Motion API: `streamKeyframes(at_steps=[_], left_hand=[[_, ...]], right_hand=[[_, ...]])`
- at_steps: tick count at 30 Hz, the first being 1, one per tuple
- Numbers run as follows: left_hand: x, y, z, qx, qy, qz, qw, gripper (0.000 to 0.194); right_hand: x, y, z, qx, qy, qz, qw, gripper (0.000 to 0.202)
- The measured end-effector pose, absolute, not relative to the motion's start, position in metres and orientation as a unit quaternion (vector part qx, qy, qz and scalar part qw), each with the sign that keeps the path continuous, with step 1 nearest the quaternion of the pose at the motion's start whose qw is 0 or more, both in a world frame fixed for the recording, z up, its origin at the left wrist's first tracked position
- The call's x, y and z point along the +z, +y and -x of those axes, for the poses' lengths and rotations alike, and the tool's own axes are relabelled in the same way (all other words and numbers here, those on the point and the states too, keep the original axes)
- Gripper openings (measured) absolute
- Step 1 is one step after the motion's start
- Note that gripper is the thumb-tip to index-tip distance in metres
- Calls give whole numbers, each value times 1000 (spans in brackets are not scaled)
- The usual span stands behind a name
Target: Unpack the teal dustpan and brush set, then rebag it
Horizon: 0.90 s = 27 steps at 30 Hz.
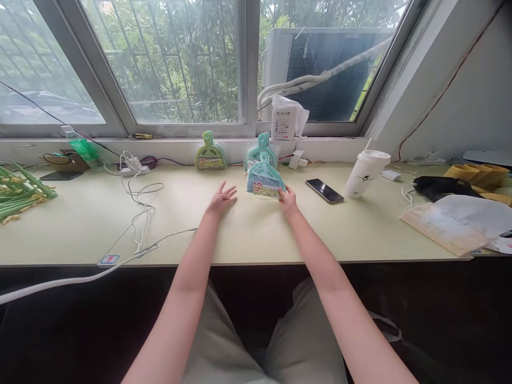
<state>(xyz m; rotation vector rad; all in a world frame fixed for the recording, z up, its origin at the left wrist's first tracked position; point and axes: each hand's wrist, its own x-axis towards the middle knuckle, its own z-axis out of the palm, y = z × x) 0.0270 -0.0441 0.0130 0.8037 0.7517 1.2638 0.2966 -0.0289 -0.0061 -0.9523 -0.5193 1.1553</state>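
The right hand [288,201] pinches the lower right corner of a teal plastic dustpan-and-brush set with a printed label [264,176]; some of its fingers are hidden by the set. The set stands tilted near the table's back edge, and whether its bottom edge touches the pale yellow table [252,234] is hard to tell. It covers much of a second teal set [262,140] behind. The left hand [221,200] holds nothing, fingers spread wide, near an olive-green set [210,153]. Green-stemmed bundles [24,193] are cut off at the left edge; label print is too small to read.
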Motion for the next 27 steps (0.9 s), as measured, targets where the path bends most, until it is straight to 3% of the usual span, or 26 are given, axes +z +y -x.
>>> streamKeyframes(at_steps=[4, 7, 11, 13, 20, 27], left_hand=[[12, -39, -29, 533, 346, -383, 671, 105], [9, -35, -29, 535, 341, -399, 662, 90], [6, -36, -28, 566, 339, -406, 632, 37], [8, -40, -28, 568, 341, -411, 627, 21], [14, -47, -34, 551, 320, -427, 642, 24], [11, -43, -35, 561, 325, -392, 653, 27]], right_hand=[[-3, -32, -293, 524, -250, 428, 693, 37], [-3, -32, -290, 523, -281, 438, 675, 36], [-4, -29, -293, 529, -278, 439, 671, 36], [-4, -26, -297, 529, -269, 438, 676, 37], [-2, -25, -308, 529, -251, 399, 706, 48], [2, -29, -308, 540, -245, 382, 709, 46]])
